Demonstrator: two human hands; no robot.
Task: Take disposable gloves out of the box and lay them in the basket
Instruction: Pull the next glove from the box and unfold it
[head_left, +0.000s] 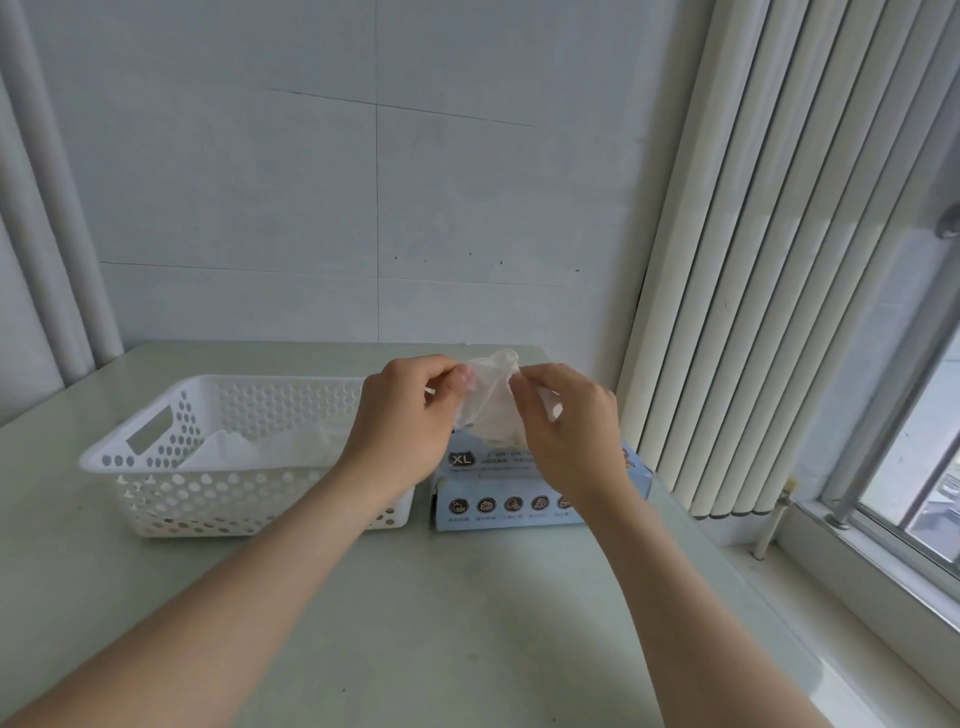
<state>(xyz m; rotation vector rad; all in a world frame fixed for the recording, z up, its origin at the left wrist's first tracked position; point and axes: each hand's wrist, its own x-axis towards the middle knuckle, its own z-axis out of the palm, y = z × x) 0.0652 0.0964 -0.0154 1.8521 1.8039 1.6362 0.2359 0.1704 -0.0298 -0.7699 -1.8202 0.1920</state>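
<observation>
I hold a thin, translucent glove (491, 405) up in front of me with both hands, just above the box (519, 499). My left hand (400, 410) pinches the glove's upper left edge between thumb and curled fingers (447, 371), and my right hand (566, 421) pinches the upper right edge the same way, so the crumpled film hangs between the two. Its lower end reaches down to the top of the box, and I cannot tell whether it has come fully clear of the opening, since my hands cover that part. The box is pale blue, marked XL on top, with a row of round icons along its near side; it lies flat on the bench (467, 623), just beside the right end of the basket (208, 465). The basket is white plastic with perforated walls and a cut-out handle at its left end, and a pile of gloves (270, 447) already lies inside on its floor. My left forearm crosses over the basket's near right corner. Behind the bench is a pale panelled wall (363, 182), with vertical blinds (753, 260) on the right and a window (924, 467) beyond them.
</observation>
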